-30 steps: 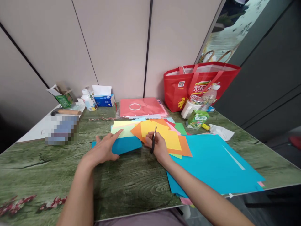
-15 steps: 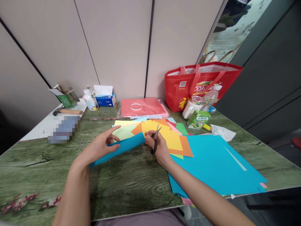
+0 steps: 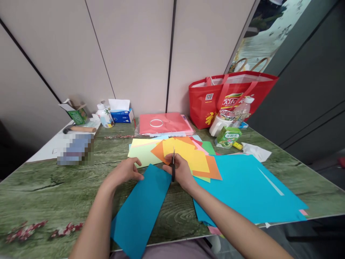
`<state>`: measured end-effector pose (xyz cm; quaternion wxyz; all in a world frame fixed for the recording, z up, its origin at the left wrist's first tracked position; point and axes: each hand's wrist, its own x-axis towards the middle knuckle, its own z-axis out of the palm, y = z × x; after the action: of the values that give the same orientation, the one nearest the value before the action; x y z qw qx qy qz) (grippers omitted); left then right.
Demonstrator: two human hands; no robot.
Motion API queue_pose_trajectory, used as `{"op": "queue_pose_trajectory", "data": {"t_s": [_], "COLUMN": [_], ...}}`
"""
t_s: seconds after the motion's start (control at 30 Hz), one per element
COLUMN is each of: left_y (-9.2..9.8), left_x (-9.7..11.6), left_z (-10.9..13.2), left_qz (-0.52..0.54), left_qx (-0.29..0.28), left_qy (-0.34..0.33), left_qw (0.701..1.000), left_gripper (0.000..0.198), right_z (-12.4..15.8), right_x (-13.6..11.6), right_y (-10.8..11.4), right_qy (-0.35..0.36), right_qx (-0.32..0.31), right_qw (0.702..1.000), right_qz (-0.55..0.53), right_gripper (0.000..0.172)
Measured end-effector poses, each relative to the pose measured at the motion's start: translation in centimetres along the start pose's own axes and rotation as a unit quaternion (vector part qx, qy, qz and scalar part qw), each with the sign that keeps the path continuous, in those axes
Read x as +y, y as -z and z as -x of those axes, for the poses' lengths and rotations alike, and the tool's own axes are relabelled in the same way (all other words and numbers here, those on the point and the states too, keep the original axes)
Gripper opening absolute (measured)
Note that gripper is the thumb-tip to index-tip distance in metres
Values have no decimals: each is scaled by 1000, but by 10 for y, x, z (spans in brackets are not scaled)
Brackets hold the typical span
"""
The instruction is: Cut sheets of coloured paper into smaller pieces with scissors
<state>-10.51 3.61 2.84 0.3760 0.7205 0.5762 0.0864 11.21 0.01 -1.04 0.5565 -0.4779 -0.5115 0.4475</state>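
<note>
A long blue paper sheet (image 3: 142, 208) lies slanted in front of me, its near end reaching the table's front edge. My left hand (image 3: 129, 169) is at the sheet's upper left edge, fingers bent and apart, the thumb tip by the paper. In my right hand (image 3: 180, 171) is a pair of scissors (image 3: 173, 169) with black handles, blades pointing up and away from me. The thumb of that hand meets the sheet's upper right corner; whether it pinches the paper I cannot tell. Just beyond both hands lie overlapping yellow paper (image 3: 199, 160) and orange paper (image 3: 215, 171) pieces.
A large blue paper stack (image 3: 242, 190) covers the right side. Behind stand a red bag (image 3: 202, 104), a green carton (image 3: 228, 137), a pink paper pack (image 3: 172, 122), and a tissue box (image 3: 122, 116). At left lie a hammer (image 3: 83, 129) and a blurred-out item (image 3: 77, 149).
The blue sheet, previously rolled or folded over between my hands, now lies spread toward me. My left hand has moved slightly right and down, and the scissors have turned more upright.
</note>
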Motion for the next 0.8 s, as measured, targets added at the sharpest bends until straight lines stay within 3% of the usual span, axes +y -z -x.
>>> {"op": "queue_pose_trajectory", "data": {"t_s": [0.13,0.23,0.47,0.57,0.67,0.8], "left_y": [-8,-12,-14,-13,-9,-2], "left_x": [9,13,18,23,30,36], "left_z": [2,1,-1,0,5,13], "left_qz": [96,117,93,115,154,279], "left_qx": [-25,-10,40,15,-7,45], "left_qy": [34,38,-12,-26,-64,-101], "left_qw": [995,992,995,993,986,954], "left_gripper": [42,38,31,29,30,29], "right_z": [1,2,1,1,0,-3], "right_x": [-2,-3,-3,-3,-6,-14], "right_y": [-1,-2,-3,-3,-3,-1], "right_qy": [-10,-9,-4,-12,-11,-27], "right_qx": [-19,-18,-1,-2,5,71], "right_qw": [1000,1000,1000,999,997,984], "right_qz": [17,6,-31,-49,-81,-164], "right_gripper": [27,25,24,26,28,27]}}
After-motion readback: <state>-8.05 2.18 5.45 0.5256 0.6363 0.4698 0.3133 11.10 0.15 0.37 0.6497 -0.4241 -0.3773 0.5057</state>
